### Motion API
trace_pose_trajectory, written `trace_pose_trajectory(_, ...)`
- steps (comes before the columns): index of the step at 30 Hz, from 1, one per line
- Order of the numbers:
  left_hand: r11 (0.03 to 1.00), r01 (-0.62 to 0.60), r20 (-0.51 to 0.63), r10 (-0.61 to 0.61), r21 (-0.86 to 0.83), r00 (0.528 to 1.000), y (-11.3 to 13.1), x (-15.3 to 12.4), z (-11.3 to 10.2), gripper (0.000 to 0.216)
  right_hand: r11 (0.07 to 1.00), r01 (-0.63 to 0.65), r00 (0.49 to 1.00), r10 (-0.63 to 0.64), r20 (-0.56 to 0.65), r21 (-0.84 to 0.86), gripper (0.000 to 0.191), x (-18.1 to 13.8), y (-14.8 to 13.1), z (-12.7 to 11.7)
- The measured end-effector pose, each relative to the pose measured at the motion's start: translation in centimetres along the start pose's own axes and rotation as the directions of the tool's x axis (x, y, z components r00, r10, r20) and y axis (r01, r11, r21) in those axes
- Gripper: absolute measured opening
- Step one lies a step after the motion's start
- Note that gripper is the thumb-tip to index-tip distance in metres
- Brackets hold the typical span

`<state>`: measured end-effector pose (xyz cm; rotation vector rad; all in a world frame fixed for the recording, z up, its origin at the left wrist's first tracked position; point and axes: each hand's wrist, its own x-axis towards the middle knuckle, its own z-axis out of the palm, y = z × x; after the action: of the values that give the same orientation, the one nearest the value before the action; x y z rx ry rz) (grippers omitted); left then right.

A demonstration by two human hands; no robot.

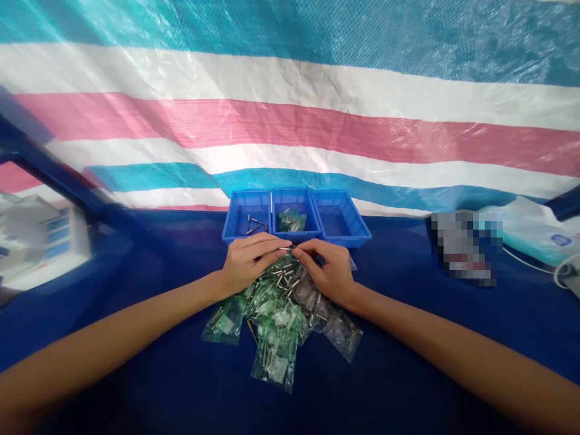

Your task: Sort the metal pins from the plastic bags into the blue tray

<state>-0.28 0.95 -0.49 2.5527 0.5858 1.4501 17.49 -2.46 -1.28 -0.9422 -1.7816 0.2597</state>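
Note:
A small shiny metal rod [284, 248] is pinched between the fingertips of my left hand [248, 258] and my right hand [330, 269], which meet above a heap. Its exact kind is too small to make out. Below lie loose metal rods [283, 277] on a pile of green-tinted plastic bags [272, 305]. Several bags hold more rods, and a clear bag [342, 329] lies under my right wrist. Just beyond my hands stand three blue bins: the left bin [231, 220] holds a few rods, the middle bin [296, 192] a green bag, and the right bin [342, 211] shows nothing inside.
Everything stands on a dark blue tabletop [399, 374]. A striped plastic sheet [290, 121] hangs behind the bins. At the left is a white object [54, 241], blurred. A pixelated item [464, 248] and a white-and-teal plastic package [534, 232] lie at the right, with a white cable.

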Motion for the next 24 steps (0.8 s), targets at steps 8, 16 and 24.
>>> trace_pose_trajectory(8,1.000,-0.007,-0.010,0.007,-0.003,1.000,0.18,0.05,-0.11,0.016,0.999,-0.036,0.999,0.036,0.036,0.012,0.016,-0.02,-0.02,-0.07)
trace_pose_trajectory(16,1.000,0.021,-0.018,-0.021,0.010,1.000,0.21,-0.03,-0.12,0.014,0.997,-0.068,0.997,0.066,0.046,0.037,0.015,-0.09,-0.03,-0.15)
trace_pose_trajectory(24,1.000,0.013,-0.024,-0.013,0.006,1.000,0.29,0.00,-0.11,0.015,0.997,-0.070,0.997,0.069,0.042,0.015,0.018,-0.10,-0.01,-0.09)
